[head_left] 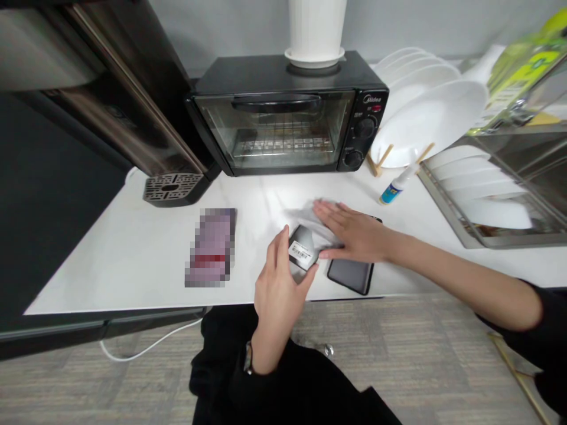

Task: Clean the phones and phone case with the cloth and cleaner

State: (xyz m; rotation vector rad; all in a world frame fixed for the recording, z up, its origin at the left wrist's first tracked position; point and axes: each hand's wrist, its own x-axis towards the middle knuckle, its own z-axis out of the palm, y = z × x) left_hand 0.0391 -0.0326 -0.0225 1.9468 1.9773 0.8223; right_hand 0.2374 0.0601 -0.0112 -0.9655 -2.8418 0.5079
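Note:
A small grey box (302, 247) with a white barcode label is gripped between the thumb and fingers of my left hand (278, 280) near the counter's front edge. My right hand (354, 233) is closed loosely over a thin whitish sheet (316, 227), perhaps a tissue, blurred by motion. The sheet meets the box's right side, and my right thumb lies near its corner. Beneath my right hand and wrist lies a dark phone-like slab (352, 275), partly covered. A pixelated purplish flat object (210, 248) rests to the left.
A black toaster oven (283, 133) stands at the back with a white pot (316, 26) on top. On its left is a dark machine with a drip tray (172, 186). To the right are a small spray bottle (396, 188), racked white plates (432, 118) and a sink (469, 233) holding bowls.

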